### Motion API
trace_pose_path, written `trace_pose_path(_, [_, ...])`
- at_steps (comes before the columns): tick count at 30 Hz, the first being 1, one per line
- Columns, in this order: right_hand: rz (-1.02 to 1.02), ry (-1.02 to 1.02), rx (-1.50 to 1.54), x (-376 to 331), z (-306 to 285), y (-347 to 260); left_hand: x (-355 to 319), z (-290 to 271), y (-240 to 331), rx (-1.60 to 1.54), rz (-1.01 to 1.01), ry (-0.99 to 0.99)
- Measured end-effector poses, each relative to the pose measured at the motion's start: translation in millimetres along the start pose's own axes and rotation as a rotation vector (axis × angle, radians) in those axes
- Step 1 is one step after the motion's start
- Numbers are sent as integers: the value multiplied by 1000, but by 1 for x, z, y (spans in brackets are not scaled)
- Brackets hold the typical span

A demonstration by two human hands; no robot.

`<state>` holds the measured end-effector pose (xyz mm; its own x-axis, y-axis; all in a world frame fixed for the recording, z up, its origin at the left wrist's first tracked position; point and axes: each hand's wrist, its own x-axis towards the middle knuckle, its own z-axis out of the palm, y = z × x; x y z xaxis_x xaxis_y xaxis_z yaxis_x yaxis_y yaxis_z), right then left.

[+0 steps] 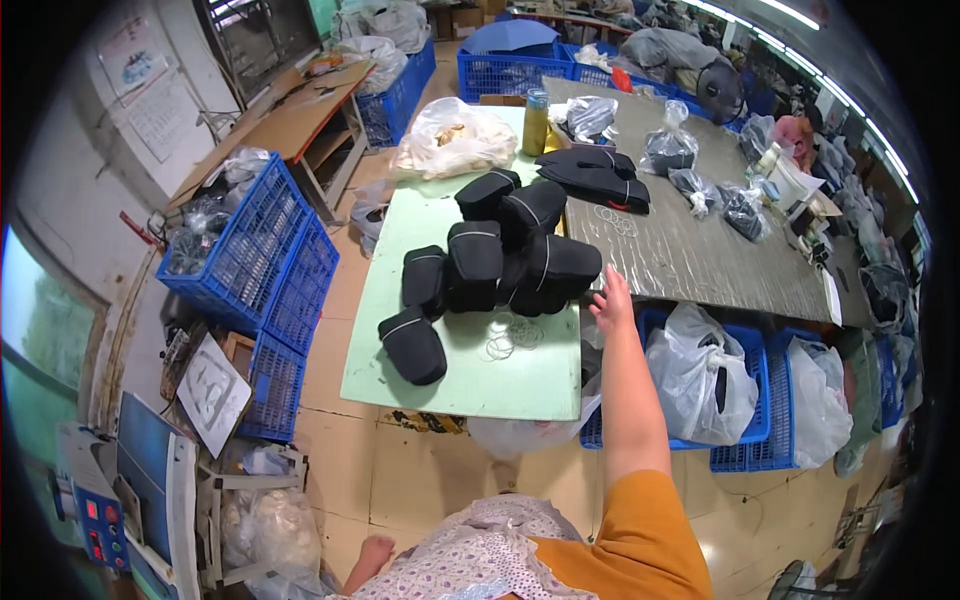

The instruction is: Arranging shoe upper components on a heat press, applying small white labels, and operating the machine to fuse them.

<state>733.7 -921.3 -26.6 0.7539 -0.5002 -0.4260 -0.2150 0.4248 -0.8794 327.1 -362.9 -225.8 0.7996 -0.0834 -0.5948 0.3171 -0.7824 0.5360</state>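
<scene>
Head view, standing, looking down at work area.

Far left: stacked blue crates [255,250] on the floor beside a wooden desk [290,120]. A white machine with a blue panel [100,500] sits at lower left.

Centre: pale green table [400,370]. On it, a cluster of black pouches [500,255] with thin white trim lines, piled from the table's middle toward its right edge. One pouch [412,345] lies apart, nearer the left edge and front. Loose clear rubber bands [510,335] lie on the green surface just in front of the pile, near the right edge. At the far end, a white plastic bag [455,140] and an upright jar [536,122].

Right of centre: right hand [612,300] extended forward, fingers spread and open, holding nothing. It sits at the seam where the green table meets the grey table [700,250]. Nearest pouch of the pile is just left of the fingertips; cannot tell if touching. Rubber bands are left of the hand and slightly nearer the person.

Left hand: not in view.

Right: grey table carries folded black items [598,175] at its far left corner and several knotted clear bags [668,150] of dark goods. Below its front edge, white plastic bags [700,375] sit in blue crates on the floor.
</scene>
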Motion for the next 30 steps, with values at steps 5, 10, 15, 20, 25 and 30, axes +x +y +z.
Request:
trace_pose_path(5, [345,-259,-35,54,20,-22,92,-63,240,-152,161,52])
trace_pose_path(10, [360,-370,-16,36,25,-29,145,-106,367,-259,405,8])
trace_pose_path(15, [249,-359,281,14,-10,-17,188,-92,426,-491,350,-100])
trace_pose_path(20, [60,-376,507,-85,-20,27,183,-81,470,-1061,523,-113])
trace_pose_path(25, [190,-532,302,-145,-49,63,168,-97,483,-1019,518,-182])
trace_pose_path(30, [334,-695,244,-133,-50,60,152,-90,464,-974,465,-243])
